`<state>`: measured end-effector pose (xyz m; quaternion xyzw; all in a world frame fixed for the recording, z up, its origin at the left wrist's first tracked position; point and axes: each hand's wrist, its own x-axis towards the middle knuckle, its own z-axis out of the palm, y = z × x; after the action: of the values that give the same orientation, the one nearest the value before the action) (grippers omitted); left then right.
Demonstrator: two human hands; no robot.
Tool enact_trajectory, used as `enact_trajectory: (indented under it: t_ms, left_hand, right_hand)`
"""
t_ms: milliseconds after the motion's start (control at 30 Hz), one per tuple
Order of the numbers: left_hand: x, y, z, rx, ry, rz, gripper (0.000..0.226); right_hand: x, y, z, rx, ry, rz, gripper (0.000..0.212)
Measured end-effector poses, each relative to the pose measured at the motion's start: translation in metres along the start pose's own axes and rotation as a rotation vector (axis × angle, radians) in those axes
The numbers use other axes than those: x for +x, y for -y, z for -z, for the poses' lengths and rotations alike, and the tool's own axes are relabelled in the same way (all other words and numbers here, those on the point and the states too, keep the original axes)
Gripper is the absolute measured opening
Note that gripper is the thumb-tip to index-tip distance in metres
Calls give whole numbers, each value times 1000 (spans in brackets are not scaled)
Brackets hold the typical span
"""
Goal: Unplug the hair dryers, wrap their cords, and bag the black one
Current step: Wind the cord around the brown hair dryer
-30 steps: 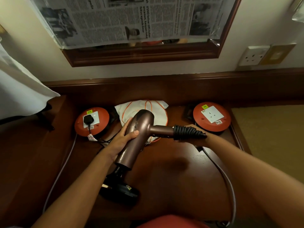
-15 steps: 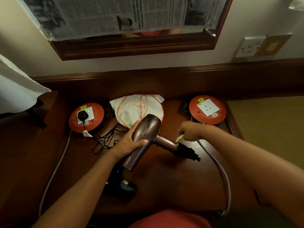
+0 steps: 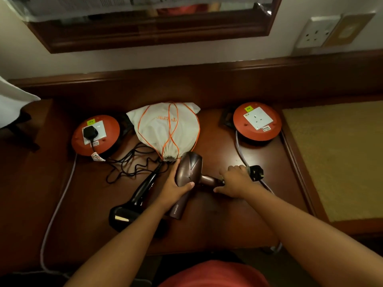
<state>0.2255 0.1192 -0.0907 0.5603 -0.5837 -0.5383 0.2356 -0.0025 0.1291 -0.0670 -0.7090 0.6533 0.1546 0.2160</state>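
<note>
Left hand point(image 3: 176, 188) wrapped over the barrel of the bronze dryer point(image 3: 187, 179), thumb curled across its near side. Right hand point(image 3: 235, 180) closed round the handle end, fingers curled on the wound cord; its plug point(image 3: 256, 172) sticking out just right of the knuckles. Dryer lying mid-desk, nozzle end toward the near edge, rear touching the mouth of the white bag point(image 3: 165, 129).

Probably a hard, smooth shell: rigid, moderately heavy, top-weighted at the barrel, likely slick. Best taken at the handle or across the barrel.

Black dryer point(image 3: 132, 204) lying just left, beside the left forearm, its cord point(image 3: 128, 164) loose and springy, tangled toward the left reel point(image 3: 78, 141), black plug point(image 3: 90, 132) seated in that socket. Right reel point(image 3: 240, 123) socket empty.
</note>
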Motion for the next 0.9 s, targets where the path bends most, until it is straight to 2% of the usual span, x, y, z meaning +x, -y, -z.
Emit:
enact_trajectory:
  t_ms: [267, 500, 633, 900]
  left_hand:
    - [-3, 26, -7, 3, -64, 88, 86]
    - [2, 32, -1, 108, -43, 111, 90]
    - [5, 37, 7, 235, -34, 105, 101]
    - [6, 32, 7, 273, -13, 99, 98]
  right_hand:
    - [22, 0, -20, -78, 16, 72, 61]
    - [31, -9, -29, 56, 96, 95, 63]
    - [28, -9, -34, 162, 74, 90, 61]
    - [26, -11, -42, 256, 31, 70, 58]
